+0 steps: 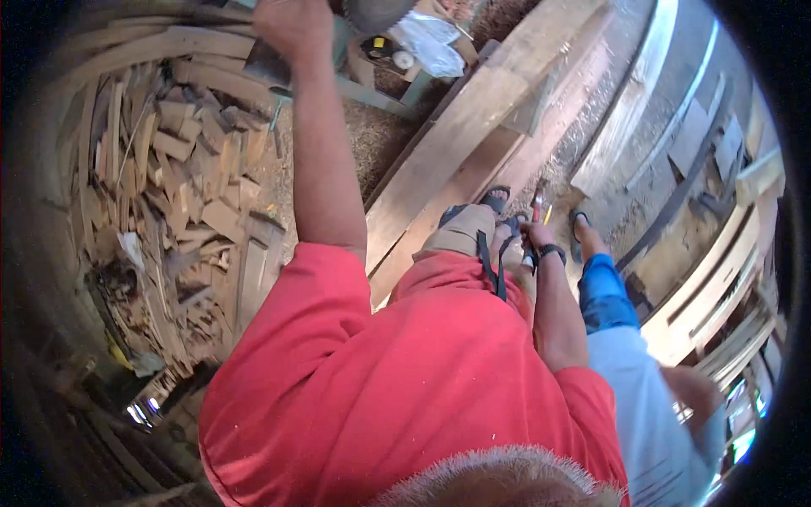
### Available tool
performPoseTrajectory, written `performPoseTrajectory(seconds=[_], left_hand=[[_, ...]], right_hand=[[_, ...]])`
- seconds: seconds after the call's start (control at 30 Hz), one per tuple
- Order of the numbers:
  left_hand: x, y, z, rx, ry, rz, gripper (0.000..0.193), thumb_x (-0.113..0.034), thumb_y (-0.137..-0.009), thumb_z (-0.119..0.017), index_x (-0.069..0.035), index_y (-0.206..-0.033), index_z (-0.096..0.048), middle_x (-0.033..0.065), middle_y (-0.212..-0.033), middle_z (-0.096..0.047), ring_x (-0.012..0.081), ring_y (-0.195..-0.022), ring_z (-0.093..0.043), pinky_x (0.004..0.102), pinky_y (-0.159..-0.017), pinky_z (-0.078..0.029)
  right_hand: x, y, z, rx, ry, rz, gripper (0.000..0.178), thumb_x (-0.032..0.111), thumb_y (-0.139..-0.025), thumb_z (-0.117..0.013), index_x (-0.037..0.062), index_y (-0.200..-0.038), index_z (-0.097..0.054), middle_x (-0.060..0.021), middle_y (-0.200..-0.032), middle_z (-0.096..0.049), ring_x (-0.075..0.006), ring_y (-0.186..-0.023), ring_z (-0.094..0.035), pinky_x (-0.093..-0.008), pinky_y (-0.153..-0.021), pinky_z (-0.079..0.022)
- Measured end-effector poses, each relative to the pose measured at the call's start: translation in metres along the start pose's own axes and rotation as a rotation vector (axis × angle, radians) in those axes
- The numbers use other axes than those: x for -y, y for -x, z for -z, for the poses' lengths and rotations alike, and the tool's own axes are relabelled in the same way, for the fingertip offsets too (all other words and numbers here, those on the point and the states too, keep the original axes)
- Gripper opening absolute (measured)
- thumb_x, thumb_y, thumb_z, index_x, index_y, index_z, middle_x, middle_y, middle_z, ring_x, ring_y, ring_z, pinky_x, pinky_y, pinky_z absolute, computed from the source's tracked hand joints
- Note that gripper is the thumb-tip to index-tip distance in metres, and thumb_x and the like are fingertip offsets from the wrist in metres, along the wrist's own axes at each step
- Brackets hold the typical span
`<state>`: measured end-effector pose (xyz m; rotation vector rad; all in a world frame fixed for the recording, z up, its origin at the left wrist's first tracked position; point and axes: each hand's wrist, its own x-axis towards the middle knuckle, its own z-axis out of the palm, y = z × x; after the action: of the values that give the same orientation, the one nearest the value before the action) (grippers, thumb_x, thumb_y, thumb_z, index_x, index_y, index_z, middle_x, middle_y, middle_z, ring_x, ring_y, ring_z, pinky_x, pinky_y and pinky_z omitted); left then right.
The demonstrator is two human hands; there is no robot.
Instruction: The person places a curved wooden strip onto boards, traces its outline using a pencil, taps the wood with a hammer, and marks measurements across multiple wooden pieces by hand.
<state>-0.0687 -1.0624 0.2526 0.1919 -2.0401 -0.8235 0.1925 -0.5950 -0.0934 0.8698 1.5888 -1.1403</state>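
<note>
My left arm reaches far forward, and my left hand point(294, 24) is at the edge of a green machine point(342, 42) with a round saw blade point(378, 12). The top edge of the head view cuts off part of this hand, so its fingers do not show clearly. Low on the right, my right hand point(543, 235), with a black band at the wrist, is closed around a slim red object point(537, 205) whose kind I cannot make out. A thin yellow stick point(548, 214) pokes out beside it.
Scrap wood point(186, 186) is heaped on the left. Long planks point(456, 139) lie ahead, and more boards point(629, 110) rest on the right. A clear plastic bag point(431, 42) lies by the blade. Close on my right stands a co-worker point(629, 397) in a white shirt.
</note>
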Motion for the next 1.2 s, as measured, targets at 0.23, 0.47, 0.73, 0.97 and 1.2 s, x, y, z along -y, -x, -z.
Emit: performPoseTrajectory(seconds=[0.23, 0.47, 0.73, 0.97, 1.2], left_hand=[[-0.040, -0.008, 0.002, -0.008, 0.006, 0.193, 0.034, -0.022, -0.084, -0.085, 0.003, -0.103, -0.072, 0.0111, -0.085, -0.076, 0.0194, -0.075, -0.071, 0.0331, -0.070, -0.055], [-0.042, -0.009, 0.001, 0.018, -0.036, 0.263, 0.038, -0.026, -0.084, -0.085, 0.003, -0.104, -0.071, 0.0120, -0.089, -0.076, 0.0213, -0.080, -0.071, 0.0354, -0.073, -0.055], [0.118, 0.138, -0.004, -0.031, 0.003, 0.284, 0.028, -0.012, -0.087, -0.075, -0.003, -0.114, -0.070, 0.0107, -0.107, -0.074, 0.0225, -0.097, -0.069, 0.0377, -0.087, -0.054], [0.163, 0.171, -0.040, 0.425, -0.432, -0.118, 0.047, -0.024, -0.090, -0.075, -0.009, -0.132, -0.060, 0.0187, -0.129, -0.065, 0.0402, -0.117, -0.063, 0.0495, -0.099, -0.052], [0.160, 0.149, -0.039, 0.718, -0.581, 0.113, 0.050, -0.032, -0.089, -0.079, -0.007, -0.126, -0.058, 0.0176, -0.120, -0.067, 0.0364, -0.109, -0.067, 0.0471, -0.092, -0.055]], right_hand=[[-0.028, -0.002, 0.041, -0.041, -0.044, -0.027, 0.026, 0.023, -0.089, -0.076, 0.0087, -0.073, -0.061, -0.0034, -0.061, -0.058, -0.0171, -0.045, -0.055, -0.0329, -0.044, -0.048], [-0.041, 0.040, 0.074, -0.138, 0.078, -0.052, 0.024, 0.025, -0.088, -0.078, 0.0069, -0.080, -0.065, -0.0033, -0.065, -0.061, -0.0144, -0.048, -0.057, -0.0321, -0.046, -0.050], [-0.069, 0.050, 0.099, -0.052, -0.016, -0.158, 0.028, 0.029, -0.089, -0.077, 0.0085, -0.078, -0.062, -0.0016, -0.064, -0.060, -0.0152, -0.047, -0.054, -0.0323, -0.046, -0.048], [-0.066, 0.055, 0.108, -0.037, 0.028, -0.139, 0.027, 0.029, -0.088, -0.080, 0.0082, -0.080, -0.064, -0.0010, -0.067, -0.061, -0.0133, -0.050, -0.056, -0.0318, -0.048, -0.050], [-0.059, 0.049, 0.108, -0.022, 0.057, -0.083, 0.027, 0.027, -0.086, -0.083, 0.0060, -0.081, -0.066, -0.0033, -0.070, -0.064, -0.0128, -0.049, -0.057, -0.0303, -0.046, -0.053]])
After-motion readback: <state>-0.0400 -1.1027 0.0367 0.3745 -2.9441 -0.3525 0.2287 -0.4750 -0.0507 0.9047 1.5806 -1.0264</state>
